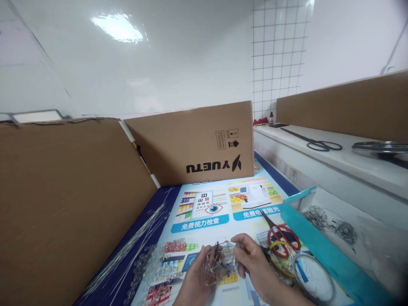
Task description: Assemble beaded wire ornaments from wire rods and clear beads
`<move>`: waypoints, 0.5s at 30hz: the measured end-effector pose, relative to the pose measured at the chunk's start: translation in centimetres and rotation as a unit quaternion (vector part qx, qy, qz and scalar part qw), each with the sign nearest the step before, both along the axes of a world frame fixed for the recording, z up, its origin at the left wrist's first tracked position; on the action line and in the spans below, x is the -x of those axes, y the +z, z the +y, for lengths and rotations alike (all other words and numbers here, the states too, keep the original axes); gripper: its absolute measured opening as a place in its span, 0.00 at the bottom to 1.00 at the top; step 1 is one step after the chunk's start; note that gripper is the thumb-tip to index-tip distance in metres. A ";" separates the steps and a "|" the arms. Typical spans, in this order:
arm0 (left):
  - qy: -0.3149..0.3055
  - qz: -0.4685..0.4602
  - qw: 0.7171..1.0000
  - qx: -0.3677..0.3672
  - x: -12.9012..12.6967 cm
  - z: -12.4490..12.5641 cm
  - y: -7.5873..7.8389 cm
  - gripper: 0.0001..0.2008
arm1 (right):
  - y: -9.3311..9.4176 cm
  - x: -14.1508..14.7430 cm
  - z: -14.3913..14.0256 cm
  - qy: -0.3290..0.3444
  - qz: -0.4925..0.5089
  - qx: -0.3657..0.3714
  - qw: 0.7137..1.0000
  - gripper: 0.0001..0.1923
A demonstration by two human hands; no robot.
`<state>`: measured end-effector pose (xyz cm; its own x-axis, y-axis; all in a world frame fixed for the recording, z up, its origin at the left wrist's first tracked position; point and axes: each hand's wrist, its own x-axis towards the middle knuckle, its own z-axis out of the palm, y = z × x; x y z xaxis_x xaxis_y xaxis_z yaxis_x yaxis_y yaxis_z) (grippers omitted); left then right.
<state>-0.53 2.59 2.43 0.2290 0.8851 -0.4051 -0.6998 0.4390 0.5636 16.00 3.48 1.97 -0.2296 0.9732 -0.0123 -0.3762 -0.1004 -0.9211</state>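
Note:
A loose, cage-like wire piece (219,261), silvery with a few dark bits, hangs between my two hands near the bottom middle. My left hand (196,274) holds it from the left, thumb up along its side. With thumb and fingers closed together, my right hand (250,259) grips its upper right edge. Fine detail of the piece is too small to make out. Left of my hands, small clear bead-like pieces (159,263) lie scattered. Red-handled scissors (282,238) and yellow-handled pliers (280,263) rest just right of my right hand.
A wire coil (314,278) lies beside the pliers. The turquoise-edged box (321,238) at right contains round wire pieces (346,231). Long thin wires (134,242) stretch along the left. Cardboard panels (191,140) wall the back and left. Dark scissors (318,144) lie on a white ledge.

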 end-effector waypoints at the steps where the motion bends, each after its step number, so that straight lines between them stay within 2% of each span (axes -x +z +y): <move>1: 0.003 -0.004 1.000 0.011 -0.1 0.0 0.1 0.10 | 0.1 0.0 -0.1 0.002 -0.001 0.000 1.000 0.14; 6: 0.000 0.013 0.999 0.034 -0.3 0.1 0.0 0.11 | 0.4 0.2 -0.2 -0.003 -0.012 0.004 1.000 0.16; 15: 0.005 0.003 0.999 -0.038 -0.6 -0.5 0.5 0.09 | -0.2 -0.3 0.2 -0.012 -0.008 -0.016 1.000 0.12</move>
<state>0.04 2.07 2.97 0.2174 0.9156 -0.3384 -0.6999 0.3878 0.5998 16.32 3.70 1.72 -0.2062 0.9784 0.0162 -0.3625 -0.0610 -0.9300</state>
